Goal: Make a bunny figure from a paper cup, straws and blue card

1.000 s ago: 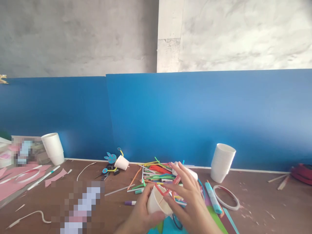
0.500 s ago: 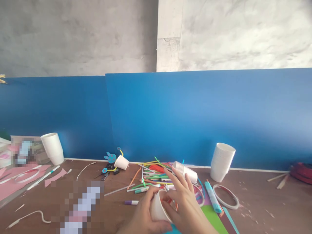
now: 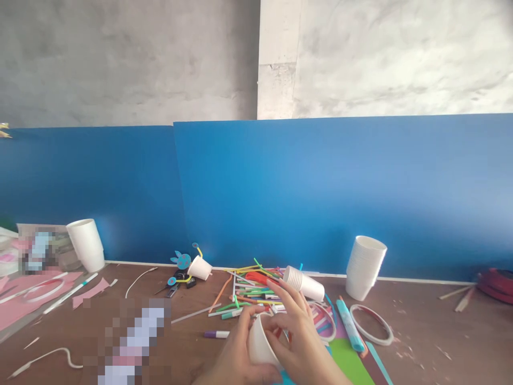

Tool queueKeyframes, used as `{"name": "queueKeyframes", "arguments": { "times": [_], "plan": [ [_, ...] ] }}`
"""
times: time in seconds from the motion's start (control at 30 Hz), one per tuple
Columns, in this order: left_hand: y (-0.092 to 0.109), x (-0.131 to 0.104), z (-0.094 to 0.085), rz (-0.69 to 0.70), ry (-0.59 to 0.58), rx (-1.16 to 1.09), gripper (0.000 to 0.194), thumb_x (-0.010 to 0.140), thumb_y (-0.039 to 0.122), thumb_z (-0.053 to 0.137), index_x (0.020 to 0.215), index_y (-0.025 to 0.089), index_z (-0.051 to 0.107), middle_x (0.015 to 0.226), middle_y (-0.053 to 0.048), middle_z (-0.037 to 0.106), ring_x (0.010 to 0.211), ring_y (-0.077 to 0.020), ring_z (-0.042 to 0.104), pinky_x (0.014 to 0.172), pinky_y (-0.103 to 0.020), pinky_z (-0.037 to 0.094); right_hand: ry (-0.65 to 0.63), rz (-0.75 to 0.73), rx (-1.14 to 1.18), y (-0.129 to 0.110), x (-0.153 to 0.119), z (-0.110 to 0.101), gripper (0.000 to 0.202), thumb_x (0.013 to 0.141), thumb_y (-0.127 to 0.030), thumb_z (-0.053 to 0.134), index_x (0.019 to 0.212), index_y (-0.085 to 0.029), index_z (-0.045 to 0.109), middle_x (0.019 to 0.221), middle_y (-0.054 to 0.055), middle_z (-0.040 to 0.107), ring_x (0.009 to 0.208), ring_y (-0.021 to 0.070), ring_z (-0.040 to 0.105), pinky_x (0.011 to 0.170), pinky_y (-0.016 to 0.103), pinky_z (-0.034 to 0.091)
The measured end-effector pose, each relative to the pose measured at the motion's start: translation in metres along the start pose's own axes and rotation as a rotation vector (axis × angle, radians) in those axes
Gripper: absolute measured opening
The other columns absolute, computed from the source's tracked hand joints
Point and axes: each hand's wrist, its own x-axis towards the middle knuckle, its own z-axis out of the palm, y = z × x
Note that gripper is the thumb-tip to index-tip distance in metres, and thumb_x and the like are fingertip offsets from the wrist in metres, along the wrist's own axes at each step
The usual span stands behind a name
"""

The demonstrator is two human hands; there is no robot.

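A white paper cup [image 3: 262, 342] is tilted low in front of me, its mouth turned toward the right. My left hand [image 3: 236, 353] wraps round its side, thumb beneath and fingers above. Over the cup's mouth, my right hand [image 3: 298, 331] has its thumb and index finger closed together at the opening, the other fingers stretched out. Whatever those fingertips pinch is hidden. Just under the cup shows a piece of blue paper [image 3: 286, 377]. Behind both hands lies a pile of coloured drinking straws [image 3: 256, 291].
Stacked paper cups [image 3: 364, 267] stand at right, another stack [image 3: 86, 246] at left; more cups [image 3: 304, 283] lie on the straws. A rabbit-decorated cup [image 3: 199, 267] sits by the blue partition [image 3: 320, 187]. Markers [image 3: 350, 325], a tape roll [image 3: 372, 325] and green paper [image 3: 348, 358] are beside my right hand.
My right hand has shifted slightly left and down, its fingers a little deeper at the cup's mouth. My left hand keeps hold of the cup, which has barely moved.
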Motion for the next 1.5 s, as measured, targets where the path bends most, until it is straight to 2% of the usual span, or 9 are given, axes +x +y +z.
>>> {"name": "queueKeyframes", "arguments": {
  "times": [0.27, 0.57, 0.8, 0.9, 0.97, 1.03, 1.1, 1.2, 1.5],
  "plan": [
    [-0.005, -0.003, -0.003, -0.021, 0.015, 0.077, 0.099, 0.047, 0.056, 0.083, 0.125, 0.023, 0.031, 0.112, -0.014, 0.063, 0.105, -0.035, 0.059, 0.09, -0.045, 0.04, -0.051, 0.015, -0.064, 0.004, 0.0, 0.006, 0.02, 0.07, -0.012, 0.055, 0.057, -0.022, 0.065, 0.144, 0.0, 0.044, 0.133, 0.0383, 0.03, 0.103, 0.069, 0.018],
    [-0.014, -0.002, -0.005, -0.031, -0.004, 0.09, 0.098, 0.047, 0.042, 0.085, 0.126, 0.022, 0.031, 0.126, -0.017, 0.055, 0.116, -0.0372, 0.052, 0.097, -0.047, 0.037, 0.059, 0.012, -0.051, -0.001, -0.001, 0.011, 0.022, 0.069, -0.01, 0.053, 0.057, -0.023, 0.067, 0.144, 0.0, 0.043, 0.132, 0.0366, 0.031, 0.102, 0.066, 0.024],
    [-0.018, -0.001, -0.009, -0.002, 0.071, 0.059, 0.101, 0.042, 0.037, 0.088, 0.126, 0.023, 0.034, 0.13, -0.016, 0.05, 0.116, -0.0371, 0.05, 0.096, -0.045, 0.037, 0.197, -0.02, -0.115, -0.01, -0.005, 0.012, 0.021, 0.075, -0.016, 0.056, 0.062, -0.025, 0.069, 0.14, 0.001, 0.049, 0.131, 0.037, 0.034, 0.105, 0.067, 0.012],
    [-0.011, -0.002, -0.013, 0.016, 0.125, -0.085, 0.094, 0.046, 0.04, 0.088, 0.122, 0.024, 0.036, 0.121, -0.012, 0.055, 0.105, -0.0315, 0.056, 0.087, -0.039, 0.043, 0.326, -0.158, -0.067, -0.004, -0.009, -0.01, 0.016, 0.082, -0.026, 0.055, 0.089, -0.029, 0.069, 0.136, 0.005, 0.052, 0.129, 0.0349, 0.038, 0.105, 0.061, 0.024],
    [-0.007, -0.001, -0.017, 0.047, 0.189, -0.104, 0.087, 0.048, 0.042, 0.086, 0.119, 0.024, 0.038, 0.112, -0.009, 0.056, 0.096, -0.0265, 0.058, 0.079, -0.034, 0.044, 0.377, -0.095, -0.01, 0.005, -0.011, -0.027, 0.02, 0.084, -0.032, 0.053, 0.097, -0.026, 0.067, 0.125, 0.01, 0.058, 0.119, 0.0317, 0.048, 0.095, 0.048, 0.041],
    [-0.004, -0.001, -0.02, 0.069, 0.24, -0.077, 0.082, 0.051, 0.043, 0.085, 0.116, 0.024, 0.041, 0.105, -0.006, 0.057, 0.089, -0.0227, 0.058, 0.074, -0.031, 0.044, 0.276, 0.105, 0.012, 0.013, -0.011, -0.038, 0.023, 0.084, -0.039, 0.052, 0.092, -0.023, 0.067, 0.091, 0.009, 0.067, 0.09, 0.0262, 0.061, 0.076, 0.037, 0.048],
    [-0.003, -0.001, -0.022, 0.099, 0.265, -0.046, 0.08, 0.05, 0.044, 0.085, 0.114, 0.023, 0.042, 0.103, -0.005, 0.057, 0.088, -0.0223, 0.057, 0.072, -0.03, 0.044, -0.006, 0.274, 0.049, 0.018, -0.009, -0.04, 0.022, 0.079, -0.038, 0.058, 0.089, -0.021, 0.068, 0.068, 0.002, 0.063, 0.067, 0.0195, 0.059, 0.059, 0.028, 0.043],
    [-0.003, -0.002, -0.022, 0.159, 0.293, 0.023, 0.082, 0.047, 0.048, 0.086, 0.113, 0.022, 0.045, 0.106, -0.007, 0.056, 0.093, -0.0253, 0.057, 0.076, -0.032, 0.044, -0.304, 0.339, 0.114, 0.019, -0.004, -0.03, 0.009, 0.072, -0.022, 0.06, 0.072, -0.019, 0.068, 0.059, -0.002, 0.059, 0.058, 0.0134, 0.052, 0.051, 0.022, 0.032],
    [-0.003, -0.003, -0.023, 0.139, 0.281, 0.217, 0.078, 0.049, 0.048, 0.085, 0.113, 0.02, 0.049, 0.106, -0.007, 0.061, 0.096, -0.0266, 0.058, 0.084, -0.036, 0.045, -0.154, 0.283, 0.434, 0.011, 0.0, -0.014, 0.017, 0.079, -0.026, 0.055, 0.078, -0.018, 0.07, 0.072, 0.001, 0.067, 0.071, 0.0168, 0.058, 0.065, 0.024, 0.041]
  ]
}}
